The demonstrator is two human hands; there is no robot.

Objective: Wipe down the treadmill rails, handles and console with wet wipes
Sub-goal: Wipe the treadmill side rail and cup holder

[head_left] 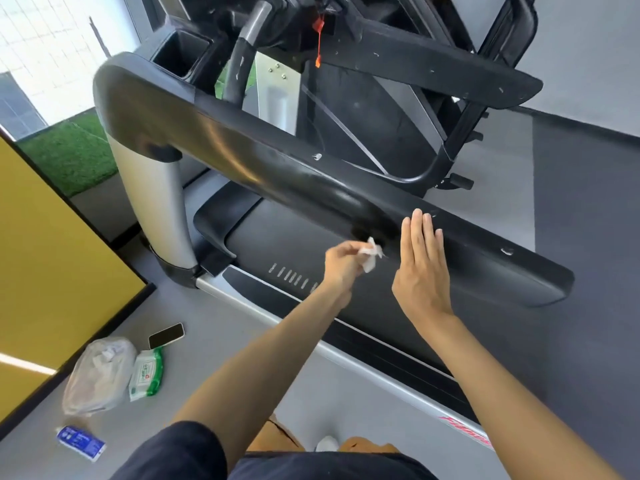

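Two hands mid-frame: my left hand [341, 263] pinches a crumpled wipe [371, 255] at the rail [242, 157], fingertips hidden; my right hand [420, 275] holds its fingers [419, 233] straight, empty.

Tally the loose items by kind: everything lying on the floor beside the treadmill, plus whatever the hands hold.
phone: 1
green-and-white wipes pack: 1
blue-and-white packet: 1
clear plastic bag: 1
wipe, pinched in the left hand: 1
The right hand holds nothing.
Total: 5
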